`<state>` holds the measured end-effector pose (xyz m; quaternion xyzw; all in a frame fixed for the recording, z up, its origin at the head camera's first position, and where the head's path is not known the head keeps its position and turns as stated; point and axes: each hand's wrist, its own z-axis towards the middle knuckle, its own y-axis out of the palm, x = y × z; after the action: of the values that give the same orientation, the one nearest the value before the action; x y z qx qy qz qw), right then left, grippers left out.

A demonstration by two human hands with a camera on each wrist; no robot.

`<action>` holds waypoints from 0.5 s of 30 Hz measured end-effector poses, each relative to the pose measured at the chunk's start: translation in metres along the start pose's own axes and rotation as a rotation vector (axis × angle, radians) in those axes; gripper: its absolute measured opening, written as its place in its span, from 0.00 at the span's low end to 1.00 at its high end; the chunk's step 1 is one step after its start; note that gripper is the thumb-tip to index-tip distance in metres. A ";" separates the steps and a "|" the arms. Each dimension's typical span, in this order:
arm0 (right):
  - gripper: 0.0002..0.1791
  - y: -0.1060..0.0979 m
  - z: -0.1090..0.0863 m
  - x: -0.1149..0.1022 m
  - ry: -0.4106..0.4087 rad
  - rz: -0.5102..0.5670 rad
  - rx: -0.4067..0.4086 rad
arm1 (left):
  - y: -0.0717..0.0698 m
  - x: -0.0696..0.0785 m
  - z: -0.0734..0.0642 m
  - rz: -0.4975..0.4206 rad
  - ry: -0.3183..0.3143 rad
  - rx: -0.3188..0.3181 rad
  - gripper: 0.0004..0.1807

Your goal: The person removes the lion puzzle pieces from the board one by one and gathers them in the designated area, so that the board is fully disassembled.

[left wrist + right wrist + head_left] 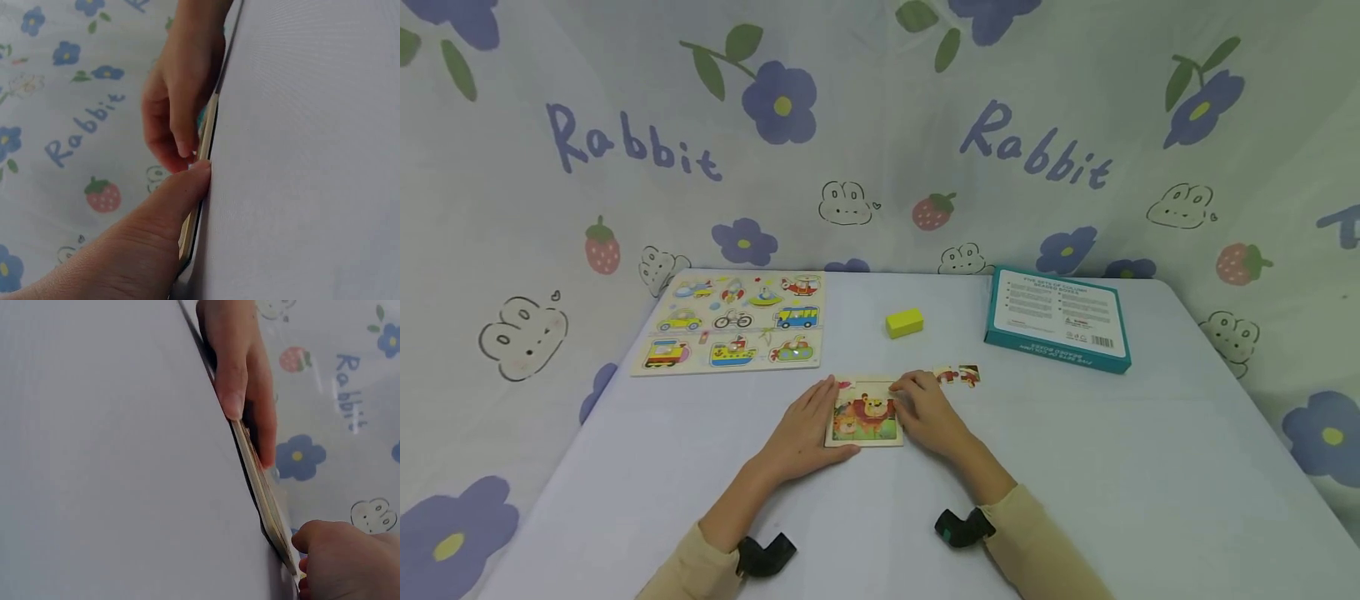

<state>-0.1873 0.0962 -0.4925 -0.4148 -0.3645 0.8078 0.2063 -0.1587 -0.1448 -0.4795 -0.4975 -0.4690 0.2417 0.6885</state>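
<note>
A small square picture puzzle [865, 417] with a lion on it lies on the table, in a pale wooden frame. My left hand [805, 433] holds its left side, fingers along the left edge and thumb at the near edge. The right wrist view shows the left hand's thumb [233, 403] against the board's rim. My right hand [932, 417] is at the puzzle's upper right, its fingers bent and their tips at the board. Whether a piece is between those fingertips is hidden. Loose puzzle pieces [970, 376] lie just beyond the right hand, partly covered by it.
A wooden board of vehicle pictures [760, 302] lies at the back left. A yellow block [904, 322] sits at the back middle. To its right is a teal and white box [1057, 318]. A patterned cloth [880, 125] hangs behind the white table [1187, 475].
</note>
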 end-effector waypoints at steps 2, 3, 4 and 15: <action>0.08 0.004 0.000 -0.004 -0.043 -0.010 0.000 | 0.001 -0.001 0.000 0.007 -0.007 -0.003 0.58; 0.08 0.005 0.000 -0.006 -0.065 -0.014 0.001 | 0.002 -0.001 0.000 0.012 -0.009 -0.005 0.58; 0.08 0.007 0.001 -0.008 -0.083 -0.019 0.001 | 0.002 -0.001 0.000 0.013 -0.009 -0.004 0.59; 0.11 0.017 0.007 -0.028 -0.137 -0.039 -0.087 | 0.001 -0.004 0.004 0.023 -0.012 -0.007 0.60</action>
<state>-0.1775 0.0639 -0.4879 -0.3599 -0.4203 0.8136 0.1783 -0.1635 -0.1460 -0.4821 -0.5041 -0.4681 0.2509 0.6810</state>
